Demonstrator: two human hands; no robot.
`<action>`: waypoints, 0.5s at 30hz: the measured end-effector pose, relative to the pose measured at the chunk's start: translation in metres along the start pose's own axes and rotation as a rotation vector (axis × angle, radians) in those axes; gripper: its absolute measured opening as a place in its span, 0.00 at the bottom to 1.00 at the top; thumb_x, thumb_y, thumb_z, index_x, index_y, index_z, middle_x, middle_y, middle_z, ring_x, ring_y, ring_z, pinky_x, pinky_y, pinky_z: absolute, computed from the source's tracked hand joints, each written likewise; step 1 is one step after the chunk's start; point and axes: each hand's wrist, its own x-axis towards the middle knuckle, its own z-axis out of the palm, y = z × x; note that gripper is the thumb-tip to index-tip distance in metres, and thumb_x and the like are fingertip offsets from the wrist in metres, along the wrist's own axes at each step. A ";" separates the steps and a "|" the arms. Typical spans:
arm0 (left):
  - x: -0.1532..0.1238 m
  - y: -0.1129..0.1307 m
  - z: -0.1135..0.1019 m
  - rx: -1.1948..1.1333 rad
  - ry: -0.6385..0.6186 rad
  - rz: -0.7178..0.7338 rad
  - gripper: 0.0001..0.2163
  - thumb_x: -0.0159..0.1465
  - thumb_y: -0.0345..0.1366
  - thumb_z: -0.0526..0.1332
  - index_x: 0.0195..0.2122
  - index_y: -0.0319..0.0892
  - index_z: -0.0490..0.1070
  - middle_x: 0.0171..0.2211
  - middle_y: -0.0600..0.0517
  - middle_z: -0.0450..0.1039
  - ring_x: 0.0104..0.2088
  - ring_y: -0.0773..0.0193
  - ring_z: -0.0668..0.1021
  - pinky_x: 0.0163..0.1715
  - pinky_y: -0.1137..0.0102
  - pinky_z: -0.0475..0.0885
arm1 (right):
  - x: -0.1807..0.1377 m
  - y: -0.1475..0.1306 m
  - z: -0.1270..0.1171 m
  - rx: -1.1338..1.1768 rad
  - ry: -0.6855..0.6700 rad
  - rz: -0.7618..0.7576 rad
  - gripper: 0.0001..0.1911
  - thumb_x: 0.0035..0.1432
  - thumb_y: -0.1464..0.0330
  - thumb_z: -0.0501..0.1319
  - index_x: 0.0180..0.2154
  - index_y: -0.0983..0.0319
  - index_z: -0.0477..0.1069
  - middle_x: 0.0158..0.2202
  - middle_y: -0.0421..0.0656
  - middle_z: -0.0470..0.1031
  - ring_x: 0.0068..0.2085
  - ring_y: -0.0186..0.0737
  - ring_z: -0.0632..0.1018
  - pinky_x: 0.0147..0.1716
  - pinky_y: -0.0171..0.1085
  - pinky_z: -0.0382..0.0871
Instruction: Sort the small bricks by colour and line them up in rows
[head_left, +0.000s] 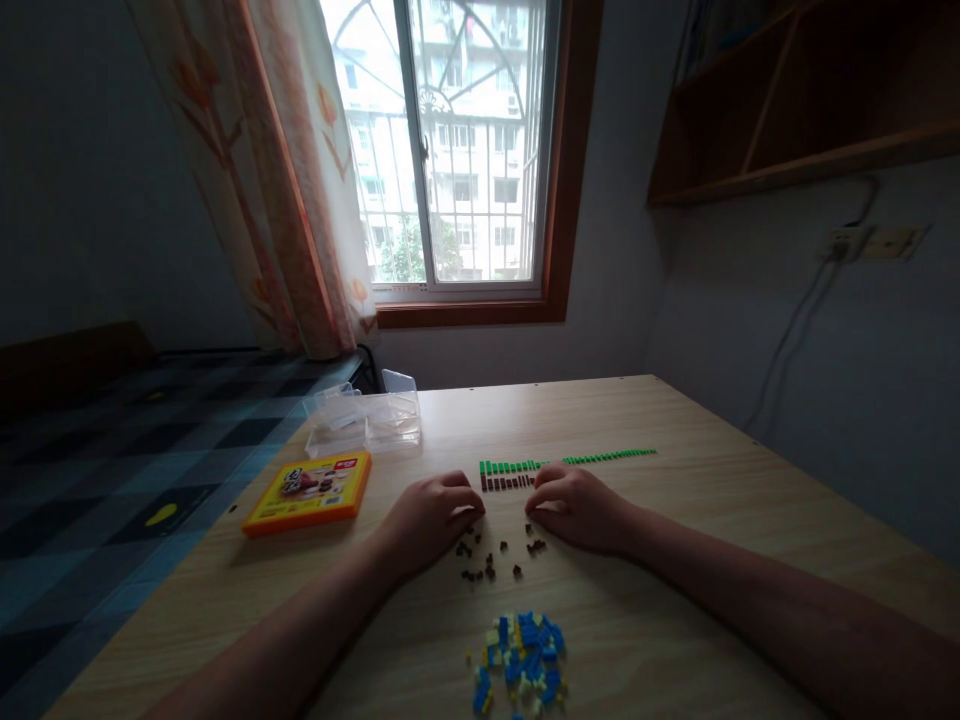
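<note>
My left hand (435, 515) rests on the table with its fingers bent and tips together, at the left end of a row of small brown bricks (499, 483). Curled over the right part of that row is my right hand (576, 508), its thumb and fingertips pressed together. Whatever either hand may hold is too small or hidden to make out. Behind the brown row runs a longer line of small green bricks (607, 458), partly covered by the right hand. Loose brown bricks (490, 571) lie scattered between and in front of the hands.
Nearer me is a heap of blue, yellow and cream bricks (531, 645). An orange-yellow box (311, 492) lies left on the wooden table (675, 620), with clear plastic containers (367, 420) behind it. A bed with a checked cover (97, 450) adjoins the left side.
</note>
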 end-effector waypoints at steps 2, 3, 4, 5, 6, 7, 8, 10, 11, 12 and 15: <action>0.000 0.000 0.000 0.000 -0.003 -0.004 0.08 0.65 0.34 0.60 0.36 0.46 0.81 0.38 0.51 0.79 0.33 0.66 0.79 0.34 0.73 0.71 | -0.001 0.001 -0.003 0.032 -0.012 -0.004 0.07 0.60 0.69 0.64 0.34 0.59 0.82 0.35 0.45 0.77 0.37 0.39 0.76 0.38 0.35 0.68; 0.000 0.000 0.000 0.003 -0.004 -0.008 0.08 0.65 0.34 0.60 0.37 0.47 0.81 0.38 0.51 0.79 0.33 0.66 0.79 0.34 0.73 0.71 | -0.001 0.001 -0.005 0.046 -0.019 -0.004 0.07 0.60 0.69 0.64 0.34 0.59 0.82 0.35 0.45 0.77 0.37 0.39 0.76 0.38 0.35 0.68; 0.000 0.000 0.001 0.007 -0.007 -0.015 0.08 0.65 0.34 0.60 0.37 0.47 0.81 0.38 0.52 0.79 0.33 0.66 0.79 0.34 0.73 0.71 | -0.001 0.002 -0.007 0.062 -0.034 0.001 0.07 0.60 0.69 0.64 0.34 0.59 0.82 0.36 0.46 0.77 0.37 0.38 0.76 0.38 0.35 0.69; 0.000 0.000 0.001 0.012 -0.010 -0.021 0.08 0.65 0.34 0.60 0.38 0.47 0.81 0.38 0.52 0.79 0.32 0.66 0.78 0.34 0.73 0.70 | -0.001 0.002 -0.010 0.084 -0.058 0.012 0.07 0.59 0.69 0.64 0.34 0.59 0.82 0.36 0.46 0.78 0.36 0.38 0.76 0.38 0.34 0.69; 0.000 0.000 0.000 0.018 -0.013 -0.027 0.08 0.65 0.35 0.61 0.38 0.47 0.81 0.39 0.52 0.79 0.32 0.66 0.78 0.34 0.73 0.70 | 0.000 0.002 -0.013 0.110 -0.096 0.028 0.07 0.58 0.70 0.64 0.34 0.60 0.82 0.36 0.45 0.78 0.35 0.37 0.76 0.36 0.33 0.69; 0.000 0.000 0.000 0.022 -0.017 -0.032 0.08 0.65 0.35 0.61 0.38 0.47 0.81 0.39 0.52 0.79 0.31 0.66 0.78 0.33 0.73 0.70 | 0.001 0.003 -0.016 0.138 -0.142 0.048 0.07 0.58 0.71 0.64 0.35 0.60 0.83 0.36 0.45 0.77 0.34 0.36 0.76 0.35 0.32 0.68; 0.000 0.000 0.000 0.024 -0.020 -0.037 0.08 0.65 0.35 0.61 0.38 0.48 0.81 0.38 0.52 0.79 0.31 0.67 0.77 0.32 0.73 0.69 | 0.002 0.003 -0.020 0.162 -0.192 0.070 0.08 0.57 0.72 0.64 0.35 0.60 0.83 0.35 0.44 0.77 0.32 0.34 0.75 0.33 0.31 0.68; 0.000 0.001 -0.001 0.027 -0.027 -0.045 0.07 0.65 0.36 0.61 0.38 0.48 0.81 0.38 0.53 0.79 0.30 0.67 0.77 0.31 0.73 0.69 | 0.005 0.003 -0.028 0.175 -0.274 0.113 0.08 0.56 0.73 0.64 0.35 0.61 0.83 0.34 0.43 0.77 0.31 0.33 0.75 0.31 0.30 0.67; 0.000 0.001 -0.002 0.028 -0.029 -0.049 0.07 0.65 0.36 0.61 0.37 0.48 0.81 0.38 0.53 0.79 0.29 0.67 0.77 0.31 0.73 0.69 | 0.007 0.002 -0.032 0.165 -0.305 0.134 0.08 0.56 0.73 0.64 0.35 0.61 0.83 0.33 0.43 0.77 0.30 0.32 0.74 0.30 0.30 0.66; 0.001 0.002 -0.003 0.029 -0.029 -0.052 0.07 0.65 0.36 0.61 0.37 0.48 0.81 0.38 0.53 0.79 0.29 0.67 0.77 0.31 0.73 0.69 | 0.008 0.001 -0.036 0.152 -0.339 0.152 0.08 0.56 0.73 0.64 0.35 0.61 0.83 0.33 0.43 0.77 0.30 0.32 0.74 0.30 0.30 0.66; 0.001 0.002 -0.003 0.028 -0.032 -0.058 0.07 0.64 0.36 0.61 0.37 0.47 0.81 0.37 0.53 0.79 0.28 0.67 0.76 0.31 0.73 0.69 | 0.012 -0.001 -0.047 0.138 -0.480 0.183 0.08 0.56 0.71 0.65 0.37 0.62 0.82 0.33 0.42 0.78 0.30 0.32 0.73 0.29 0.30 0.64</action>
